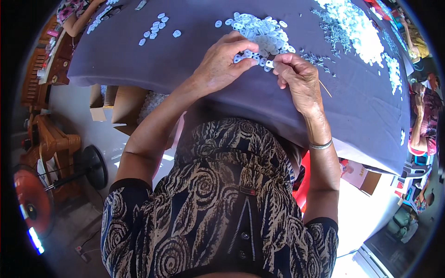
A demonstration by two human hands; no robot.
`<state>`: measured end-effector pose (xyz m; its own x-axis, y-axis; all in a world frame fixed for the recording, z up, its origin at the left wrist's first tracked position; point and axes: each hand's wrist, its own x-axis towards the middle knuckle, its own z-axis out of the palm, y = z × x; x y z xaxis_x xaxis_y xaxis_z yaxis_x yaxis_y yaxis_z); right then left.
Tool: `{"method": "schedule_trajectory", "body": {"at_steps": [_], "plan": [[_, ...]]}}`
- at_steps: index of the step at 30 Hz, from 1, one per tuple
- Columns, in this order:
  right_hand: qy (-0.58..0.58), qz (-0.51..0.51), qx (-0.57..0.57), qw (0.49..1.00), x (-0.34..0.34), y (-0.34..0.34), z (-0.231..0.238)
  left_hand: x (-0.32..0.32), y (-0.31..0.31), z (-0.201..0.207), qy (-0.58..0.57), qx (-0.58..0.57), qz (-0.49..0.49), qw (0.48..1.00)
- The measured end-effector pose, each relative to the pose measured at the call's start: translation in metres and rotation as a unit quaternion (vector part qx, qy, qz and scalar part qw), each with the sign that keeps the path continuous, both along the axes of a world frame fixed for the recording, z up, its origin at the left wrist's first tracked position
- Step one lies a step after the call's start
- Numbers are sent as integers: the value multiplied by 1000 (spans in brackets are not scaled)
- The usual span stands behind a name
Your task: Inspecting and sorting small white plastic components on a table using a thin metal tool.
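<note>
A heap of small pale oval plastic pieces with holes (264, 34) lies on the dark cloth before me. My left hand (227, 60) rests at the heap's near left side, its thumb and forefinger apart around several of the pieces. To its right, my right hand (299, 78) pinches one white oval piece (270, 64) between thumb and fingertips. A thin light-brown stick (326, 89) sticks out beside this hand toward the lower right; whether the hand holds it is hidden.
Small dark metal parts (317, 59) are scattered right of the heap. A larger bright pile of white pieces (354, 32) spreads at the far right. A few loose ovals (155, 30) lie left. Other people's arms (79, 23) show at the table's sides. Cardboard boxes (127, 104) stand below the table's left edge.
</note>
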<state>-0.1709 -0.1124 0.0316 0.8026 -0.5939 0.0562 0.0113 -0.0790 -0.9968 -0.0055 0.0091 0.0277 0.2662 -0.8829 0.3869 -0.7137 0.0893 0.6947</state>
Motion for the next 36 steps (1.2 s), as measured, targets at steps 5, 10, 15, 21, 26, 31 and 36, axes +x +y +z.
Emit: {"method": "schedule_trajectory", "body": {"at_steps": [5,10,15,21,26,31,36], "plan": [[-18,16,50,998,0,1,-3,-17,0,2,175,-1,-74,982],[-9,30,18,999,1,6,0,-21,0,-9,269,-39,-71,960],[-2,25,-15,1000,1,9,1,-24,1,-5,285,-43,-68,955],[-4,32,-33,999,0,11,0,-22,2,-3,321,-31,-74,944],[-9,19,-38,999,1,11,0,-21,2,-5,337,-20,-74,938],[-6,14,-58,998,1,11,-1,-21,1,-11,353,-31,-79,932],[-20,27,-29,999,0,10,2,-20,1,-7,378,-37,-86,921]]}}
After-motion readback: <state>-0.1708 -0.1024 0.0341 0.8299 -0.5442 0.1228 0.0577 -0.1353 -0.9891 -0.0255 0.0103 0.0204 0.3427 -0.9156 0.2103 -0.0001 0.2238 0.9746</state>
